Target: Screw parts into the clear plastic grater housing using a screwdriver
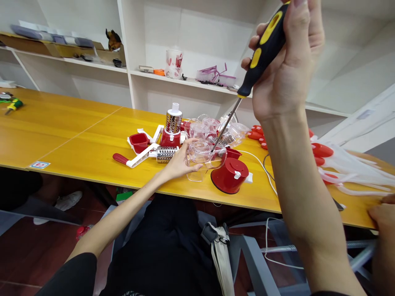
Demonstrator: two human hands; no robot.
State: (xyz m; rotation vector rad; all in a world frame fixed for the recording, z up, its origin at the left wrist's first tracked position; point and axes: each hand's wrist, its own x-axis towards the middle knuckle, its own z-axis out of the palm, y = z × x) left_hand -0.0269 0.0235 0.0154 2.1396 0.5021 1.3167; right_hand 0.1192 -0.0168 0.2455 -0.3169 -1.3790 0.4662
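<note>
My right hand [286,70] is raised near the camera and wrapped round the black and yellow handle of a screwdriver [262,49]. Its metal shaft slants down to the left, with the tip at a clear plastic housing [203,158] fixed to a red round base [230,176]. My left hand [180,160] grips that clear housing from the left, at the front edge of the yellow table [86,144].
Behind the housing lie metal grater drums [173,121], red and white handles, and several clear plastic parts [212,125]. Red-tipped white pieces [321,150] sit at the right. Another person's hand [381,211] rests at the table's right edge. White shelves stand behind the table.
</note>
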